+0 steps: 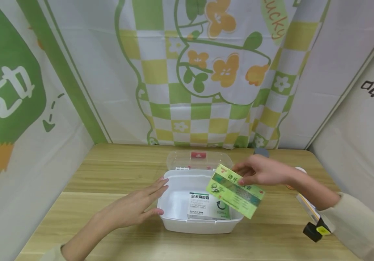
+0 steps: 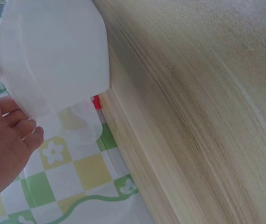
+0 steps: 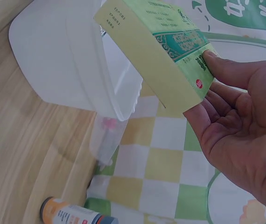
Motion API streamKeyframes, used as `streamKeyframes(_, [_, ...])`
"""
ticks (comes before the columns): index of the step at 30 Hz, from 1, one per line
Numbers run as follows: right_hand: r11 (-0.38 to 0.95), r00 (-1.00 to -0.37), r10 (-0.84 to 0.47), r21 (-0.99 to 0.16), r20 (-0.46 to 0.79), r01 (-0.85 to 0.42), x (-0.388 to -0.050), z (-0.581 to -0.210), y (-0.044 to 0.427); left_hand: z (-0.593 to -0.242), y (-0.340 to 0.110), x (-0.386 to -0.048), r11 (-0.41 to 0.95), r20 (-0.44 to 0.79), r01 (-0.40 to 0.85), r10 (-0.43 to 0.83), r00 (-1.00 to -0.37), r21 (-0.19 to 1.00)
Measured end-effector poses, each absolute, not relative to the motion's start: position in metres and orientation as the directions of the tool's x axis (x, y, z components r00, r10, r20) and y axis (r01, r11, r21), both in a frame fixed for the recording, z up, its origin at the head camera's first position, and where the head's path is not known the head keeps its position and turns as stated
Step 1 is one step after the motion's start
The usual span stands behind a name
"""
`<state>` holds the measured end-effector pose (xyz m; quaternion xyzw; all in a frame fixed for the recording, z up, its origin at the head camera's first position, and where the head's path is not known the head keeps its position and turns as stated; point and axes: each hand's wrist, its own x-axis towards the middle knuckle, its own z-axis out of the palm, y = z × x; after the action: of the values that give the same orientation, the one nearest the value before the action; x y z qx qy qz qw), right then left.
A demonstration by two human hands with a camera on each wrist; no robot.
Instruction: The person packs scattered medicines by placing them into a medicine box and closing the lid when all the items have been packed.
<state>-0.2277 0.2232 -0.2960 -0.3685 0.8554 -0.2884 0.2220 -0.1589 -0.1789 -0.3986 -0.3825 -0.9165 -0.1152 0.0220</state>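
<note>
My right hand [image 1: 263, 171] pinches a yellow-green medicine box [image 1: 234, 192] between thumb and fingers. This box is tilted above the right side of a white plastic medicine case [image 1: 203, 227]. Inside the case lies a white and green medicine box [image 1: 203, 206], partly covered by the held one. My left hand [image 1: 136, 207] touches the case's left rim with extended fingers; the left wrist view shows the fingertips against the outer wall [image 2: 58, 56]. In the right wrist view, the thumb lies on the printed face of the held box [image 3: 179, 42], with fingers behind it.
Behind the case its clear lid [image 1: 180, 160] hangs open, with a red latch [image 1: 198, 155]. An orange and white bottle [image 3: 72, 212] stands near the back. By the right forearm are a slim box [image 1: 307, 207] and a black item [image 1: 312, 232]. A patterned curtain [image 1: 206, 119] borders the table.
</note>
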Motion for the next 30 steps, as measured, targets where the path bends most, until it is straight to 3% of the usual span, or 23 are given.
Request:
streamKeyframes(20, [0.523, -0.544, -0.819, -0.63, -0.184, -0.574, -0.243, -0.295, 0.185, -0.397, -0.177, -0.161, 0.674, 0.113, 0.711, 0.705, -0.7, 0.199])
streamKeyframes(30, [0.548, -0.528, -0.822, -0.55, -0.215, -0.63, -0.248, -0.288, 0.169, -0.396, -0.178, -0.159, 0.68, 0.11, 0.706, 0.701, -0.705, 0.197])
